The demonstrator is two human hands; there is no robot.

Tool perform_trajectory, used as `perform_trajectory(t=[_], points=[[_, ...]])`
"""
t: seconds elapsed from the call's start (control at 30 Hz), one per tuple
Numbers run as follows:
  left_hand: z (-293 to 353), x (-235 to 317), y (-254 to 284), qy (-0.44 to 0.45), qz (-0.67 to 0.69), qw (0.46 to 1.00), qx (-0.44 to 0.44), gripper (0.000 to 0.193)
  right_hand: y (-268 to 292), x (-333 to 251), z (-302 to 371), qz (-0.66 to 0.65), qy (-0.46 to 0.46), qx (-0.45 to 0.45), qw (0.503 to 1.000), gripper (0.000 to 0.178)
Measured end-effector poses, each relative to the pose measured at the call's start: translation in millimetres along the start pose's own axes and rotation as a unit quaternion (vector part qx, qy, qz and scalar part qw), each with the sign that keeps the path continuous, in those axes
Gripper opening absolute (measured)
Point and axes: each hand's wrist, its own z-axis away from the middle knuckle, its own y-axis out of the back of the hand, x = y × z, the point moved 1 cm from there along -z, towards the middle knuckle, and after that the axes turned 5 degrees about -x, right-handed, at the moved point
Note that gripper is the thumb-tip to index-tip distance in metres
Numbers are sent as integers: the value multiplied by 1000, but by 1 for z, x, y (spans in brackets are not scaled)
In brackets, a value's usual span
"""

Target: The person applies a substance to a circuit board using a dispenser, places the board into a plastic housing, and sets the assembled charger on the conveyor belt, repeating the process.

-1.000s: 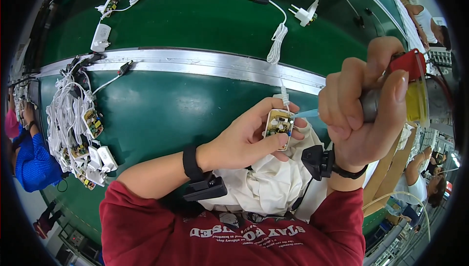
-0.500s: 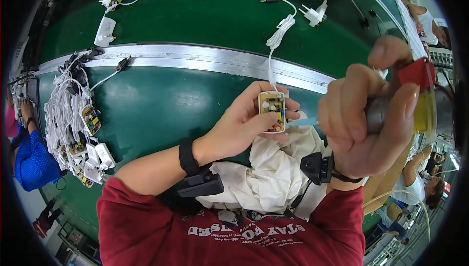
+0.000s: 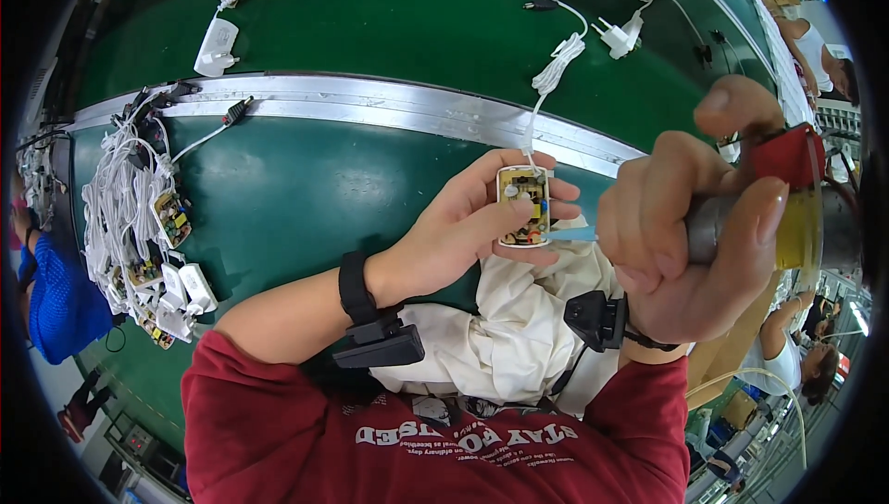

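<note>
An open power adapter, its circuit board showing inside a white housing, lies in my left hand. My left thumb presses over the board and the fingers curl behind the housing. From its far end a white cord runs over the metal rail. My right hand wraps round a dispensing tool with a grey barrel, a red lever and a yellow ring. Its light-blue tapered tip points at the housing's right edge near the lower end; whether it touches is unclear.
A heap of adapters with white cords lies on the green table at left. Beyond the metal rail, a green belt carries more adapters, including one white adapter. White cloth covers my lap. Other people sit left and right.
The adapters and cords on the belt have shifted right. My left hand and its adapter have moved slightly right, while the tool's tip stays beside the housing.
</note>
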Motion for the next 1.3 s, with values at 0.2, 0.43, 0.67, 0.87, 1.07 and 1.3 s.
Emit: perform_trajectory(t=[0.2,0.43,0.67,0.87,1.07,1.3], points=[[1,-1,0,8,154,986,-60,42,-3,4,1,-92,7,-35,995,35],[1,1,0,5,171,981,-86,45,-5,4,0,-47,-15,-21,999,37],[-2,0,1,1,172,980,-95,44,-3,4,2,-45,-33,10,998,38],[-46,20,-2,-49,-31,997,-41,37,-6,-3,3,-47,-31,29,998,40],[-141,84,-39,-302,-450,839,-42,34,-12,-15,4,-45,-27,34,998,41],[-140,72,2,-241,-854,447,112,30,-15,-14,3,-65,-25,50,996,39]])
